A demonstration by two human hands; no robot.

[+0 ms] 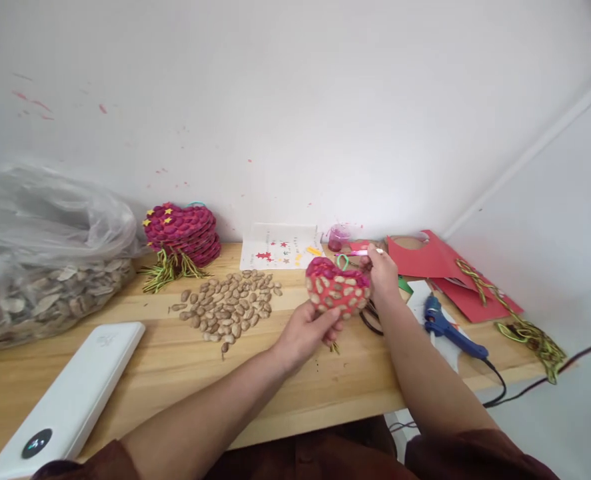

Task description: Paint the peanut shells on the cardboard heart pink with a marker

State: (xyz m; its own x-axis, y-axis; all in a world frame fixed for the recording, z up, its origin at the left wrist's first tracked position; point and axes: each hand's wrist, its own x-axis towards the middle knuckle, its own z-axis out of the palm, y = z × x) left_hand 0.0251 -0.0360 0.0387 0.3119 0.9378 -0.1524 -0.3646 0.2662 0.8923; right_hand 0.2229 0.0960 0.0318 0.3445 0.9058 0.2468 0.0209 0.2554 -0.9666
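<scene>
My left hand (318,328) grips the lower edge of a red heart ornament (336,293) covered with peanut shells. Along its top the shells are coloured magenta, while those lower down are bare tan. A green loop sticks up from its notch. In my right hand (381,270) is a thin white paintbrush (370,253) with a magenta tip pointing left, above the heart. Behind the heart stands a small jar of magenta paint (338,238). Peanut shells (232,303) lie spread on the wooden table (295,420) to the left of my left hand.
At the left are a plastic bag of shells (40,287), a white power bank (70,393) and stacked magenta hearts (190,230) with tassels. A white sheet (255,247) carries small cutouts. A blue glue gun (448,325), red card (420,257) and green yarn (535,340) lie right.
</scene>
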